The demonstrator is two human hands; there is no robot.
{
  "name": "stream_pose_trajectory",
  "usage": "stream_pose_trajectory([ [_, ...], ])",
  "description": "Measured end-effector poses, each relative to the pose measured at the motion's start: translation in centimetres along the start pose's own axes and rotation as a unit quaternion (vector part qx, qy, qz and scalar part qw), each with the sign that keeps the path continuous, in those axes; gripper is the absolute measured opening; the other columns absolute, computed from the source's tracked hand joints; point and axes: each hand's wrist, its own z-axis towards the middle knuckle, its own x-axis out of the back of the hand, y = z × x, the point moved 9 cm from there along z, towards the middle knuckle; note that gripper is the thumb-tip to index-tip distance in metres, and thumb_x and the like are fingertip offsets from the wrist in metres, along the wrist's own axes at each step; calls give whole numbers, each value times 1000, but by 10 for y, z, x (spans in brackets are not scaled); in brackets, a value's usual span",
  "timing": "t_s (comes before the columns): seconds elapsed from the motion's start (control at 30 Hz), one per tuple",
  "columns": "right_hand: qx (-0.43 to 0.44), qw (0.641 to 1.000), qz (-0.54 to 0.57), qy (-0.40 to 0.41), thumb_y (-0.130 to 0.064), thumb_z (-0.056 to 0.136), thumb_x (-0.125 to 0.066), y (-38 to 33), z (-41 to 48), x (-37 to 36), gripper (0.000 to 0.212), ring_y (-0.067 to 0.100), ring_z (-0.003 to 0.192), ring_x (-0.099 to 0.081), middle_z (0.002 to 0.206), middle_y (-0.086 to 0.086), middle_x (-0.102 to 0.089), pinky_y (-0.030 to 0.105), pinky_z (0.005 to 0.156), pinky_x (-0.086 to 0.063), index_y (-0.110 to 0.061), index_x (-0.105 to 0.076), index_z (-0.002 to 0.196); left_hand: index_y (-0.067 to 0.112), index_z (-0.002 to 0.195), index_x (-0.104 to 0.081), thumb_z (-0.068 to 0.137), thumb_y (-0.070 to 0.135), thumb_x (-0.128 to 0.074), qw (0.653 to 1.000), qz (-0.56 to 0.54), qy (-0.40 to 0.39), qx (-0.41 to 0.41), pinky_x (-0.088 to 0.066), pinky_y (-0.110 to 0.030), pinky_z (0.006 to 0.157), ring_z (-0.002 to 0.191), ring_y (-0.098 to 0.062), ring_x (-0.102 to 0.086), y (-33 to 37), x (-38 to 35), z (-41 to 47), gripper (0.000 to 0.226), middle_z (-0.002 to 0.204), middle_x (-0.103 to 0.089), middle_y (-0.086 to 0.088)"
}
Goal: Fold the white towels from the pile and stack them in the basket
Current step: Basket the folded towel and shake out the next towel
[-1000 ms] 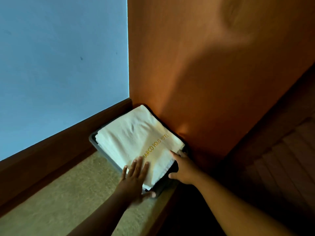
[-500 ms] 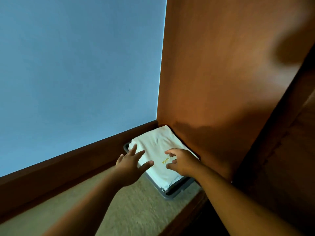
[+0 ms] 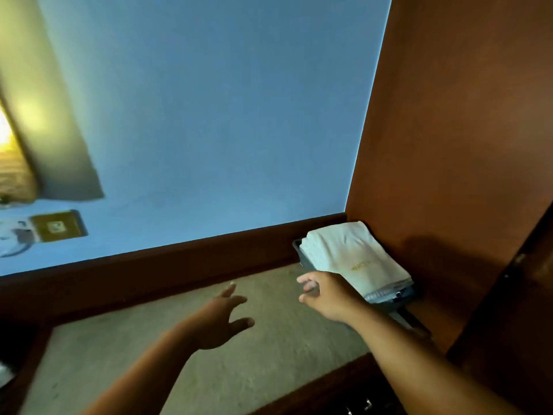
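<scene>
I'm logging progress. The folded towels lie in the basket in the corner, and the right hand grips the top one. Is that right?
Not quite. In the head view the right hand grips nothing: it hovers with loosely curled fingers in front of the basket. The folded towels do lie in it, in the corner.

A pale blue wall [image 3: 209, 115] fills most of the view, with a dark wooden baseboard [image 3: 179, 265] along its foot. Below lies a beige carpeted surface [image 3: 119, 354], bordered at its near side by a dark wooden edge [image 3: 329, 384]. A reddish-brown wood panel [image 3: 463, 115] stands upright at the right. Far left, blurred, are a lit lampshade [image 3: 45, 115] and a brass socket plate [image 3: 58, 226] on the wall.
</scene>
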Motion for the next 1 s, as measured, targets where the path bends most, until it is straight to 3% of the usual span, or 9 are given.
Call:
stream_pose_trajectory([
  [0.13, 41, 999, 12, -27, -35, 89, -72, -64, -2, -41, 34, 4, 90, -64, 102, -14, -64, 28, 82, -56, -33, -64, 122, 35, 152, -36, 89, 66, -51, 999, -14, 35, 34, -38, -35, 115, 144, -18, -39, -67, 21, -54, 73, 169, -1, 5],
  [0.3, 98, 993, 18, -62, -39, 86, -71, -166, -4, -117, 27, 2, 83, -63, 97, -17, -65, 26, 77, -55, -40, -65, 113, 39, 150, -38, 77, 79, -46, 993, -30, 40, 106, -42, -36, 112, 140, -16, -45, -170, 30, -152, 83, 169, -5, 9],
  [0.4, 136, 986, 32, -95, -38, 88, -70, -247, -15, -189, 25, 0, 81, -63, 95, -18, -67, 19, 71, -51, -40, -65, 112, 38, 149, -41, 62, 92, -33, 985, -23, 54, 162, -44, -33, 109, 136, -15, -50, -248, 34, -230, 102, 169, -8, 7],
  [0.5, 170, 974, 50, -139, -34, 90, -69, -323, -41, -266, 24, -2, 82, -62, 92, -16, -68, 15, 68, -46, -36, -66, 113, 31, 147, -45, 74, 82, -41, 976, -34, 54, 210, -38, -31, 112, 144, -15, -39, -316, 36, -309, 89, 168, -15, 5],
  [0.57, 184, 967, 60, -165, -34, 90, -68, -361, -58, -312, 24, -2, 84, -64, 92, -16, -68, 18, 73, -50, -35, -67, 114, 31, 146, -47, 80, 80, -44, 969, -56, 71, 231, -38, -26, 108, 141, -12, -43, -356, 37, -353, 82, 166, -21, 7],
  [0.63, 189, 962, 75, -181, -35, 89, -68, -388, -68, -349, 24, -2, 85, -65, 91, -17, -69, 22, 77, -54, -34, -68, 113, 36, 145, -47, 89, 71, -53, 960, -71, 90, 257, -41, -25, 107, 135, -8, -49, -395, 32, -386, 67, 164, -24, 12],
  [0.73, 193, 955, 92, -205, -35, 89, -67, -416, -87, -399, 22, -4, 84, -65, 93, -15, -70, 22, 74, -54, -34, -69, 111, 38, 143, -48, 84, 74, -55, 949, -106, 93, 282, -43, -26, 106, 129, -5, -52, -437, 16, -424, 69, 158, -36, 17],
  [0.87, 186, 946, 81, -254, -37, 90, -64, -435, -94, -455, 23, -2, 86, -66, 96, -15, -70, 21, 74, -56, -36, -68, 113, 53, 123, -43, 87, 62, -64, 933, -174, 105, 296, -47, -19, 95, 110, 0, -58, -471, 0, -445, 42, 148, -43, 21],
  [1.0, 180, 939, 56, -288, -37, 91, -66, -440, -81, -486, 24, 4, 84, -66, 93, -11, -68, 22, 73, -54, -38, -68, 115, 52, 121, -42, 88, 59, -65, 921, -198, 101, 321, -43, -12, 80, 105, 1, -59, -499, -20, -445, 40, 142, -49, 23],
])
